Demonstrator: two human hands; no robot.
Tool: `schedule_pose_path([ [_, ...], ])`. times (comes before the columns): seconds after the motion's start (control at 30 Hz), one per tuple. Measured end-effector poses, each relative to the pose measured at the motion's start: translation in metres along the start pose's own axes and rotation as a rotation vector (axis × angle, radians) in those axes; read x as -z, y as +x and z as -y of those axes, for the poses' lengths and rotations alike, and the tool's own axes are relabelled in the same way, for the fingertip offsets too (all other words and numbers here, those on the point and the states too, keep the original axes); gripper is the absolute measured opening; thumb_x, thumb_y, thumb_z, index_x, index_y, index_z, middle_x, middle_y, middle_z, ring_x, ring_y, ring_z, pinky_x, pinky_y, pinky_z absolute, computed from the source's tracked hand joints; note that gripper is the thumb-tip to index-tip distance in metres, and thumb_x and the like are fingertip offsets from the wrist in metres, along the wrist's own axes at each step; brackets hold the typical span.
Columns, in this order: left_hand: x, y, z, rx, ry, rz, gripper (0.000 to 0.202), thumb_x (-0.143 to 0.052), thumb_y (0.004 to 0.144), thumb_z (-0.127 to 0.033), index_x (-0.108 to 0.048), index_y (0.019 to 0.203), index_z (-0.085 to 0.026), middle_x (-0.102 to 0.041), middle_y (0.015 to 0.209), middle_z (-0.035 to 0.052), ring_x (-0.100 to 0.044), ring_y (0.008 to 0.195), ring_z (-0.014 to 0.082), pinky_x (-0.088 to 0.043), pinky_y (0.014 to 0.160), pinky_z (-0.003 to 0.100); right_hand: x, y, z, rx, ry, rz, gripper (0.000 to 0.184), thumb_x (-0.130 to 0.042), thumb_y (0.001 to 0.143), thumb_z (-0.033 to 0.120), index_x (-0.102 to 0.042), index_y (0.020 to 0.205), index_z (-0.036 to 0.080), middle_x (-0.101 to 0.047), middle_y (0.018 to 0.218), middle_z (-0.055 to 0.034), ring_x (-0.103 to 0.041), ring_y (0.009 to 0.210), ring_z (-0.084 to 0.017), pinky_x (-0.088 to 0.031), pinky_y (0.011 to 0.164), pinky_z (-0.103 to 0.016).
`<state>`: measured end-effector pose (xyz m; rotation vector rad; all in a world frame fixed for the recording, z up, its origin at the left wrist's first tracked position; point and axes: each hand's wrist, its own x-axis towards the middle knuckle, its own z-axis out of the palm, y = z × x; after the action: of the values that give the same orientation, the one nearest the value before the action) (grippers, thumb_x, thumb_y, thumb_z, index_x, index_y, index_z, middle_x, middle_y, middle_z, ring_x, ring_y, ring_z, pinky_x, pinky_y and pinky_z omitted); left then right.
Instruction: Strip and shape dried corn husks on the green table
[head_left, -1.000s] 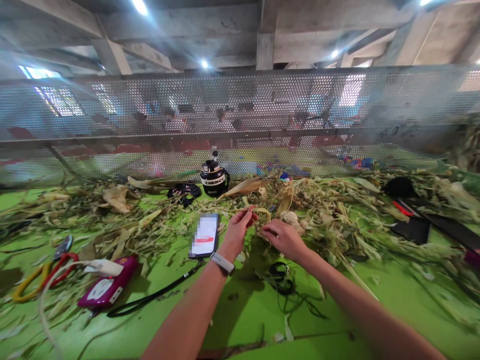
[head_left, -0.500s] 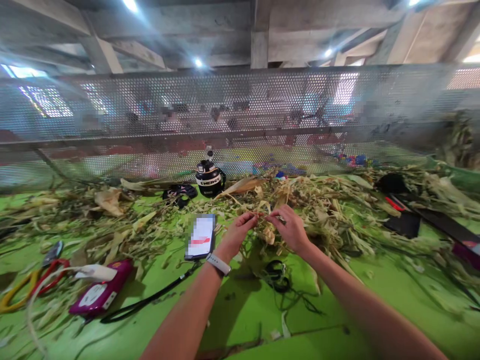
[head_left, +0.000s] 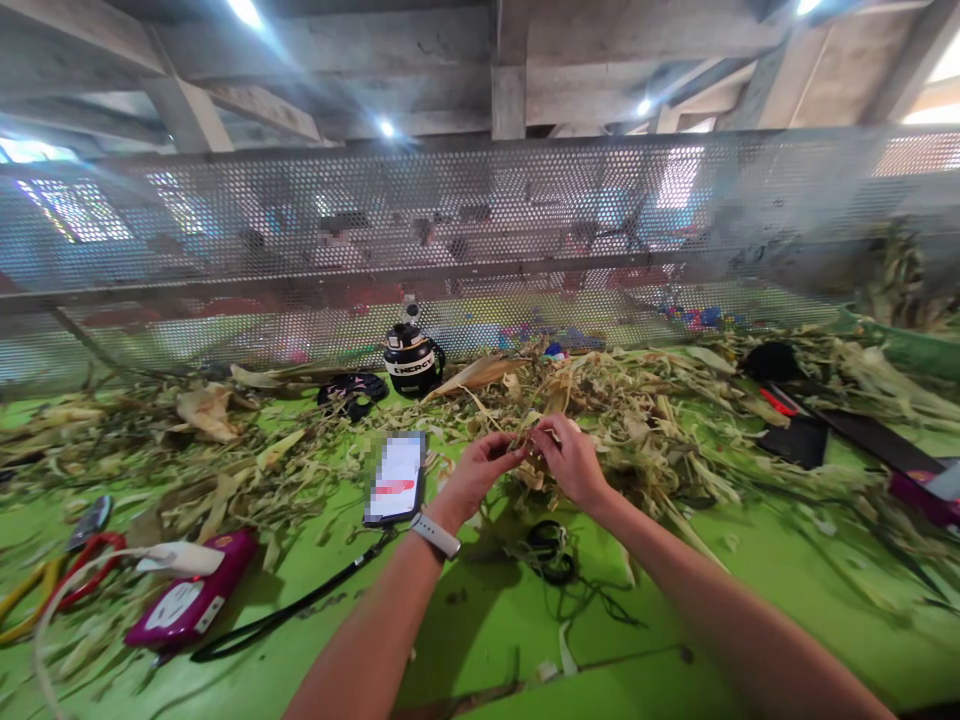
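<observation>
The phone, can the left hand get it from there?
Probably yes: the phone lies close beside the left hand, and nothing bulky seems to stand between them, though that hand looks busy next to the right hand.

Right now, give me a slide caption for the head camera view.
Left hand and right hand close together above dry leafy scraps on a green table, a lit phone nearby.

Your left hand (head_left: 478, 478) and right hand (head_left: 573, 464) are close together in front of you, thumbs and fingers (head_left: 512, 459) pinched. Both your bare arms (head_left: 381, 622) reach forward, slanting inward.
</observation>
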<state>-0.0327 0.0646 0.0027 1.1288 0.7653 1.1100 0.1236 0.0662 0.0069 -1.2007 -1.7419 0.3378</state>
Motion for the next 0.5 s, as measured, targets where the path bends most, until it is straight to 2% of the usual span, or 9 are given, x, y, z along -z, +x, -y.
schedule_pose_path([
  [0.3, -0.0026, -0.0011, -0.0039, 0.046, 0.025, -0.034, 0.033, -0.079, 0.054, -0.03, -0.071, 0.083, -0.017, -0.068, 0.08, 0.001, -0.056, 0.071, 0.0108, -0.042, 0.074, 0.025, -0.0027, -0.0012, -0.0025, -0.099, 0.134, 0.015, 0.019, -0.047, 0.085, 0.038, -0.05, 0.077, 0.021, -0.055, 0.057, 0.0032, -0.052, 0.048, -0.012, -0.04, 0.051, -0.022],
  [0.5, -0.0041, -0.0007, -0.007, 0.023, 0.074, -0.036, 0.033, -0.079, 0.053, -0.033, -0.07, 0.081, -0.016, -0.068, 0.077, 0.0012, -0.055, 0.071, 0.0118, -0.042, 0.074, 0.025, -0.0035, -0.0009, -0.0022, -0.119, 0.154, -0.017, 0.019, -0.048, 0.083, 0.039, -0.05, 0.076, 0.021, -0.056, 0.058, 0.0031, -0.051, 0.047, -0.012, -0.039, 0.05, -0.022],
])
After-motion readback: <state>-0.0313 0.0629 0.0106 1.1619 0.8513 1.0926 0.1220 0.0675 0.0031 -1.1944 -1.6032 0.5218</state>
